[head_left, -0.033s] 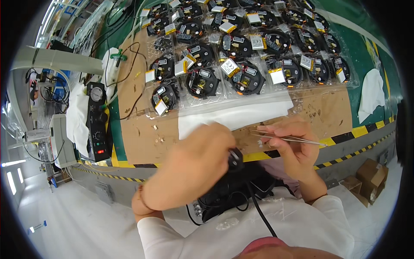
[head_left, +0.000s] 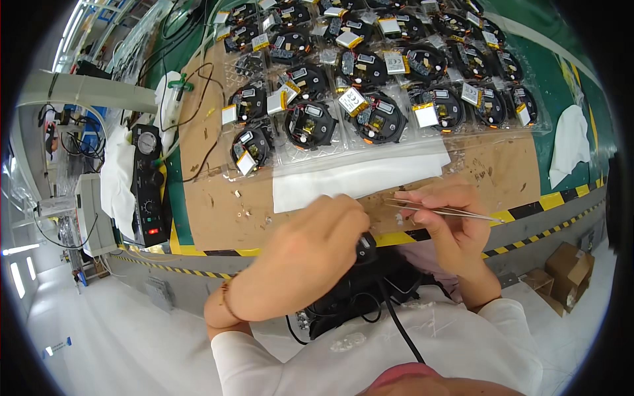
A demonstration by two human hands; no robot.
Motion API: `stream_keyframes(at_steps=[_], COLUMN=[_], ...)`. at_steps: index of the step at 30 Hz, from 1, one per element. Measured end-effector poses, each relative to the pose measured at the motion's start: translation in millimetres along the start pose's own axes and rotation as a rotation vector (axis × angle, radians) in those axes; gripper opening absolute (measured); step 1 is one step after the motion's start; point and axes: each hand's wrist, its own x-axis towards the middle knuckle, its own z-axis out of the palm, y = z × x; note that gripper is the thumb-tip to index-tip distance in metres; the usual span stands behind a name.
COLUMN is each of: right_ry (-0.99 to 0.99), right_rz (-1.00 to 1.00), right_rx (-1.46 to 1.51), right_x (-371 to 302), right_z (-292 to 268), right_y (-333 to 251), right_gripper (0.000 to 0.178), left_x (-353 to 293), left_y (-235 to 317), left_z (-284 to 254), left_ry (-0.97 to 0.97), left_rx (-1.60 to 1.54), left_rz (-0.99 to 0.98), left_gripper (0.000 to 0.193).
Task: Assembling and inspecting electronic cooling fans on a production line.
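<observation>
"What is on your left?"

"A black box [head_left: 149, 191] with a round dial and a red light. Beside it, a brown board [head_left: 218, 221] lies on the green surface [head_left: 177, 204]."

"And your left hand [head_left: 307, 254]?"

"My fingers are curled in. A small black thing [head_left: 365, 249] shows just by my fingertips. I can't tell if that grip has hold of it, because the back of my hand hides the inside."

"What is past that hand?"

"A flat white sheet [head_left: 356, 177]. Behind it sit lots of round black parts [head_left: 381, 122] with wires and flat silvery packs."

"Where are the tweezers [head_left: 470, 213]?"

"Over the near edge of the board, to the right of my left hand. The thin tips point left and look a little apart, with nothing I can see between them."

"How is your right hand [head_left: 465, 243] holding them?"

"It's a narrow grip, with thumb and fingers pinching the two metal arms."

"Are they heavy?"

"I think they are light and stiff, with a bit of spring. Smooth metal may slip. The middle seems best to hold, since the tips look easy to bend."

"Anything farther right?"

"A crumpled white cloth [head_left: 569, 145]."
</observation>
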Motion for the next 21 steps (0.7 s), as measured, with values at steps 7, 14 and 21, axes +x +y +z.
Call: stream_keyframes(at_steps=[7, 14, 21], right_ry=[-0.067, -0.126, 0.003], right_rz=[-0.016, -0.063, -0.124], right_rx=[-0.033, -0.077, -0.018], right_x=[-1, 6, 5], right_z=[-4, 0, 8], right_y=[-2, -4, 1], right_gripper=[0.021, 0.019, 0.023], left_x=[2, -5, -2], left_y=[-1, -4, 0], left_z=[29, 39, 44], left_ry=[0.223, 0.302, 0.328], left_rx=[0.036, 0.099, 0.169], left_rz=[-0.024, -0.052, -0.071], left_gripper=[0.035, 0.034, 0.031])
